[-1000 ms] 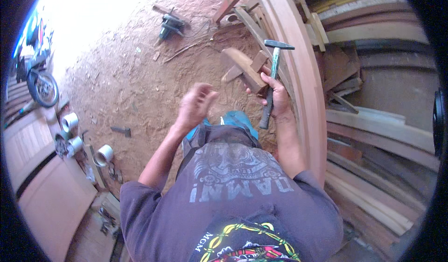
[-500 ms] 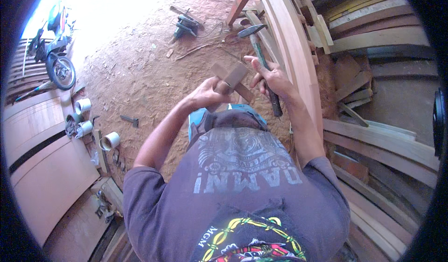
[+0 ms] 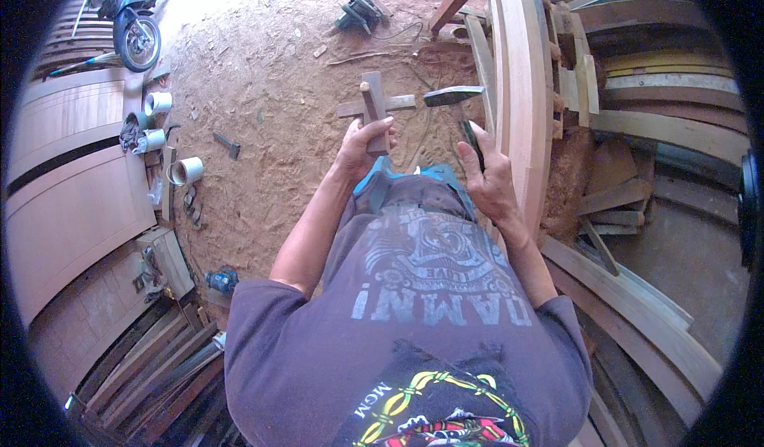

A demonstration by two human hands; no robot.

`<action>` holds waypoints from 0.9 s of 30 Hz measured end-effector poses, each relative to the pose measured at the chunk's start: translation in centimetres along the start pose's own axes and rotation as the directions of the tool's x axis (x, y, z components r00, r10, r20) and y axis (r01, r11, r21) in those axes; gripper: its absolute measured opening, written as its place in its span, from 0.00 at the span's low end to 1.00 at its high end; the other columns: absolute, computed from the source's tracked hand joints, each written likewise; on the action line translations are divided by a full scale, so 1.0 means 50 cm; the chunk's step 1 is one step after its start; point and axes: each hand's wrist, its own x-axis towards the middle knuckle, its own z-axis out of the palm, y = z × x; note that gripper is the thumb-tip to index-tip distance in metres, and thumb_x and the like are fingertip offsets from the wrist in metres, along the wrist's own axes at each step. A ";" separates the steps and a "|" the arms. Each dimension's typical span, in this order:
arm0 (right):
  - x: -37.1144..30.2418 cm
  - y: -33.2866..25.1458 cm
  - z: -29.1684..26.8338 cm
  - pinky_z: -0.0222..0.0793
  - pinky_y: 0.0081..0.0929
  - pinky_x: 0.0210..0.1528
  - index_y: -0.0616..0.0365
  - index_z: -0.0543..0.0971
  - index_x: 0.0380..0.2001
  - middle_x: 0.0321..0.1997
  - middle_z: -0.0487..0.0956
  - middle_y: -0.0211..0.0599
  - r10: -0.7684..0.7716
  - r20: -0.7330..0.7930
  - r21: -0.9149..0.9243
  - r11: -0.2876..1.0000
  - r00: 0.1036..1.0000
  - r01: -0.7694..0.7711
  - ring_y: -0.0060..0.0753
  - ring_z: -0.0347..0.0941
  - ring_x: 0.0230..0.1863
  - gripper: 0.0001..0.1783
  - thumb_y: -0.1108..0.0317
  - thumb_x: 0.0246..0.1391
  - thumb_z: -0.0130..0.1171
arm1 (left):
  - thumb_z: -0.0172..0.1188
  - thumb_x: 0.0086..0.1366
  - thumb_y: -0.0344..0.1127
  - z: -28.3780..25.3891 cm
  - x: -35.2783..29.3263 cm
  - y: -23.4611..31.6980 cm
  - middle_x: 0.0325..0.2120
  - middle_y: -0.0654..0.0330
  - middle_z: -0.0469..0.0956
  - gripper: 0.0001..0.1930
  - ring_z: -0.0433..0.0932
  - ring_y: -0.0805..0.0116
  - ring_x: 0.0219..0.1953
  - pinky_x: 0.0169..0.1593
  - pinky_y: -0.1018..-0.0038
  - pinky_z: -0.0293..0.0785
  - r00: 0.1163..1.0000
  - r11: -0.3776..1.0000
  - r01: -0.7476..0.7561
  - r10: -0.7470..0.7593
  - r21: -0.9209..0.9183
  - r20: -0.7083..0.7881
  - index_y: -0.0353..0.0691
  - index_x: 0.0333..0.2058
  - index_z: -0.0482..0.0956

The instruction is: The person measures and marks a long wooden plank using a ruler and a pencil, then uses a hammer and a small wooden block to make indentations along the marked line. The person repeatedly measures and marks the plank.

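My left hand [image 3: 364, 146] is wrapped round the near end of a small wooden hand plane [image 3: 377, 129], its body pointing away from me. A crossbar [image 3: 404, 102] runs through the plane, giving it a cross shape, and a narrow wedge-like piece [image 3: 367, 89] slants up from the body. To the right, my right hand [image 3: 491, 178] is closed on the dark handle of a hammer [image 3: 454, 95]. The hammer's metal head lies just right of the crossbar, apart from it. Part of the handle is hidden by my fingers.
Long planed timbers [image 3: 521, 73] rest on a support close to my right arm. Behind them are stacked boards [image 3: 668, 133]. A corded power tool [image 3: 358, 13] lies on the sawdust-covered ground ahead. White cans [image 3: 187, 171], wooden panels [image 3: 79, 224] and a motorcycle [image 3: 137, 33] are at left.
The plane has turned in my left hand, its body now pointing away. The hammer has tipped from steep to nearly level at the head, and my right hand has moved slightly right and lower.
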 end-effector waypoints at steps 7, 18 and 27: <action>0.058 -0.099 -0.011 0.80 0.44 0.44 0.49 0.70 0.72 0.49 0.84 0.58 -0.459 -0.092 -0.071 0.888 0.884 0.454 0.56 0.85 0.44 0.32 0.76 0.66 0.60 | 0.73 0.62 0.38 0.020 0.027 0.009 0.32 0.61 0.79 0.22 0.81 0.70 0.32 0.33 0.71 0.82 0.997 0.997 0.003 0.003 0.083 -0.080 0.38 0.49 0.73; 0.115 -0.160 0.055 0.78 0.48 0.46 0.46 0.69 0.74 0.48 0.82 0.60 -0.347 -0.017 -0.133 0.930 0.938 0.342 0.60 0.82 0.46 0.34 0.76 0.65 0.58 | 0.76 0.57 0.37 -0.038 0.050 0.060 0.31 0.67 0.75 0.22 0.75 0.75 0.28 0.30 0.75 0.76 0.989 0.976 0.138 -0.128 0.168 -0.069 0.42 0.45 0.73; 0.161 -0.189 0.100 0.78 0.45 0.42 0.49 0.68 0.74 0.47 0.84 0.60 -0.445 -0.127 -0.126 0.893 0.886 0.431 0.55 0.84 0.41 0.34 0.76 0.66 0.60 | 0.74 0.60 0.37 -0.049 0.064 0.102 0.31 0.65 0.78 0.21 0.76 0.75 0.24 0.30 0.76 0.77 0.997 0.990 0.067 -0.062 0.124 -0.041 0.41 0.46 0.73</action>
